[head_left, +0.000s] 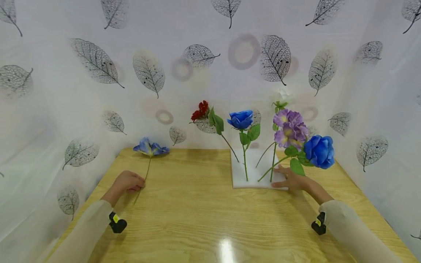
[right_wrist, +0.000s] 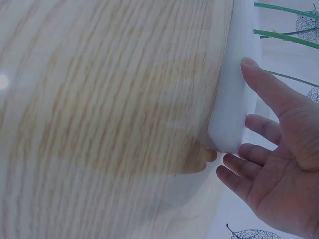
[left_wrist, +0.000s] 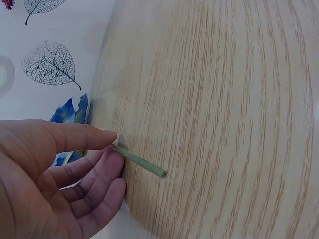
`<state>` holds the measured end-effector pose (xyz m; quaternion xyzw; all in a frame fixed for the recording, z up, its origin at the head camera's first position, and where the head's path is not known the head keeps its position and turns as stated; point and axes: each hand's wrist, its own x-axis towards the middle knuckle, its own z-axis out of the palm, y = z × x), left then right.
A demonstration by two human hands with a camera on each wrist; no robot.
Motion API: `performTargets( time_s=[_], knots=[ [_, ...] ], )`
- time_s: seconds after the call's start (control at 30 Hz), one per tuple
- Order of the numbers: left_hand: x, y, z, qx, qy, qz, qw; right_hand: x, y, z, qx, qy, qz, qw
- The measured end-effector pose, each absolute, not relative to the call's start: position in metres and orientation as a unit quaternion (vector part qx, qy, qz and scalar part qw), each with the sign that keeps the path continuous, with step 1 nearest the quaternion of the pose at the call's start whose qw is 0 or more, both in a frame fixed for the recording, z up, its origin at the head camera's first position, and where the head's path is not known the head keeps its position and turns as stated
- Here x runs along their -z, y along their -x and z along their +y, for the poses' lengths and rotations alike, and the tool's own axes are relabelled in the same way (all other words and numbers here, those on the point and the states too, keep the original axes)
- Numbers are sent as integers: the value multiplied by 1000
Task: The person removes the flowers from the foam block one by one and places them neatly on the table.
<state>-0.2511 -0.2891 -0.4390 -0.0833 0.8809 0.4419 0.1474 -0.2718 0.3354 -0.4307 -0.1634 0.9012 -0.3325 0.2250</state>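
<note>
My left hand (head_left: 127, 181) pinches the thin green stem (left_wrist: 144, 164) of a blue artificial flower (head_left: 144, 147) between thumb and fingers. The bloom points toward the back wall, and the cut stem end sticks out past the fingertips. On the right, my right hand (head_left: 292, 179) touches the right front corner of a white foam board (head_left: 239, 180). Its thumb lies along the near edge in the right wrist view, with the other fingers loosely bent at the side. Stems of a blue rose (head_left: 241, 119), a purple flower (head_left: 291, 128) and another blue rose (head_left: 319, 151) rise from the board.
A red flower (head_left: 200, 110) leans left from the board, and a white flower (head_left: 283, 98) stands at the back. The wooden table (head_left: 190, 219) meets a leaf-printed white curtain (head_left: 204, 80) behind and at both sides.
</note>
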Motion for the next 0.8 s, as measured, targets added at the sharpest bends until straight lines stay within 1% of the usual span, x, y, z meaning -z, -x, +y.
performTargets(
  time_s=[0.23,0.4,0.53,0.67,0.8],
  knots=[
    [438,253,-285,-468,75,870,133,430,271,336,322,159,907,221],
    [432,257,-275,-391,64,912,104,432,270,337,325,155,906,221],
    [425,259,-261,-351,46,932,79,437,271,338,326,161,907,214],
    [417,263,-241,-371,30,926,68,441,272,339,318,167,912,200],
    [414,272,-220,-412,17,908,71,442,272,340,308,167,917,191]
  ],
)
